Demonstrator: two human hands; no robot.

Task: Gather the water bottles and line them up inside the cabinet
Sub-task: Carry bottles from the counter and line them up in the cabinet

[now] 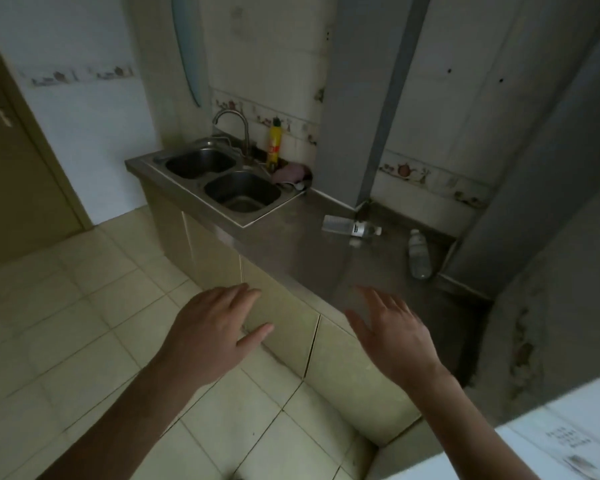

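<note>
Two clear plastic water bottles lie on their sides on the steel counter (291, 244). The nearer-centre bottle (350, 226) sits at about one o'clock from the hands, cap toward the right, with a white label whose print is too small to read. The second bottle (419, 255) lies at two o'clock near the counter's right end, cap toward the wall, just beside a grey column (520, 188). The two are near each other but apart.

The left hand (210, 336) and right hand (392, 332) both hover in front of the cabinet doors (281, 306), fingers spread and straight, holding nothing. The doors below the counter are closed.

At eleven o'clock a double steel sink (222, 178) is set into the counter, with a curved faucet (234, 128), a yellow detergent bottle (274, 143) whose red label cannot be read, and a pink cloth (288, 173) behind it. A white surface with faint, unreadable print (561, 445) fills five o'clock. Pale floor tiles (84, 323) spread open at the left toward a brown door (11, 174).
</note>
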